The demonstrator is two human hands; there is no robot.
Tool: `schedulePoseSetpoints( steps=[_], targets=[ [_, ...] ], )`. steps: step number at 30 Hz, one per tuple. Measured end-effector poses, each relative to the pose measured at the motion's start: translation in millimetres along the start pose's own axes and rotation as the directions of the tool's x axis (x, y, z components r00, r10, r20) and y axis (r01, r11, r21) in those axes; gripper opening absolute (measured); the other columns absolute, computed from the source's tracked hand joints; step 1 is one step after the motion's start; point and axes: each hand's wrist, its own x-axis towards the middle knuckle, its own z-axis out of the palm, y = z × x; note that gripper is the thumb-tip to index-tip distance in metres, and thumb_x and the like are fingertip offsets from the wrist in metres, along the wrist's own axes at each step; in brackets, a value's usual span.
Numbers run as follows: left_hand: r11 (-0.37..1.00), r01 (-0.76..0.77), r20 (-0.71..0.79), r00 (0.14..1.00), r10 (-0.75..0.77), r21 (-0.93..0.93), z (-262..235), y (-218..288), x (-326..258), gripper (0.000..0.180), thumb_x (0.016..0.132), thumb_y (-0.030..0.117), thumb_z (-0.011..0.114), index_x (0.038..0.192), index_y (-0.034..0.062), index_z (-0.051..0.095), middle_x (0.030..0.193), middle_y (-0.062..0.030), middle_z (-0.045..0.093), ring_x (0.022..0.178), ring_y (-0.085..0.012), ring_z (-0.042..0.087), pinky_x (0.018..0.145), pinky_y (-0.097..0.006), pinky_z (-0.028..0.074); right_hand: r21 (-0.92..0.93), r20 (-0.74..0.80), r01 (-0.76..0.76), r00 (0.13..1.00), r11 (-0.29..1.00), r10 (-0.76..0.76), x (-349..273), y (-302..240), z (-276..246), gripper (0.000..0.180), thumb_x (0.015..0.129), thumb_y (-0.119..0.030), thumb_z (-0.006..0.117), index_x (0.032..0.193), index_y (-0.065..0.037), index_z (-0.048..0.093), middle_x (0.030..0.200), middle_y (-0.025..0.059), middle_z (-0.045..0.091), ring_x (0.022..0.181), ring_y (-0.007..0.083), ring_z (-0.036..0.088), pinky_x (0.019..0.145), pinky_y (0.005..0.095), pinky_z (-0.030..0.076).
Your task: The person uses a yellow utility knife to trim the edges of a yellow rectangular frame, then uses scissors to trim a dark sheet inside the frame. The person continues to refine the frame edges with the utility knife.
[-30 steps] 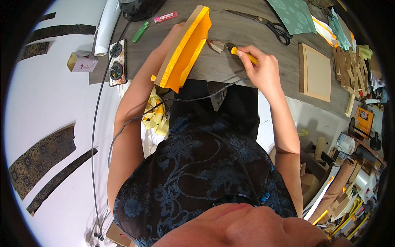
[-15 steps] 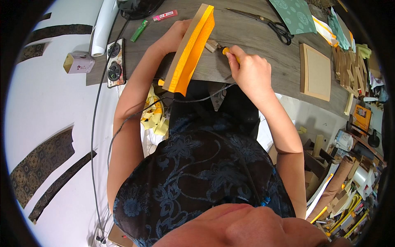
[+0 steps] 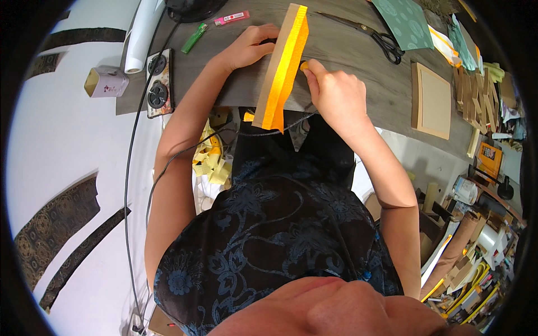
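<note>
A narrow, upright cardboard piece (image 3: pixel 269 73) edged in bright orange-yellow covering stands tilted over the near edge of the table. My left hand (image 3: pixel 250 47) grips it from its left side, with the fingertips partly hidden behind it. An orange flap of the covering hangs at its near end. To the right of the piece, my right hand (image 3: pixel 339 92) is closed around a tool with a yellow handle (image 3: pixel 305 65). The tool's working end is hidden behind the cardboard piece.
Black scissors (image 3: pixel 386 45), a green lighter (image 3: pixel 194 38) and a pink lighter (image 3: pixel 231 18) lie on the table. A tan framed panel (image 3: pixel 431 101) rests at right. Black cords (image 3: pixel 131 145) cross on the left and over my lap. A power strip (image 3: pixel 159 84) sits at the table's left edge.
The cardboard piece has shifted right and turned more upright. My left hand has moved right with it. The tool's tan flat head, seen earlier, is now hidden behind the piece.
</note>
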Motion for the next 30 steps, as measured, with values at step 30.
schedulePoseSetpoints(
  steps=[30],
  targets=[
    [0.971,0.237,-0.046,0.97,-0.237,-0.012,2.3,-38.0,-14.1,0.028,0.085,0.009,0.08,0.108,-0.0042,0.072,0.096,-0.0077,0.077,0.088,-0.0119,0.071,0.076,-0.03,0.057,0.197,-0.108,-0.066,0.99,0.978,0.089,-14.2,32.8,6.2,0.015,0.101,-0.027,0.068,0.097,-0.013,0.071,0.06,0.01,0.066,0.058,0.0326,0.069,0.054,0.0427,0.055]
  ],
)
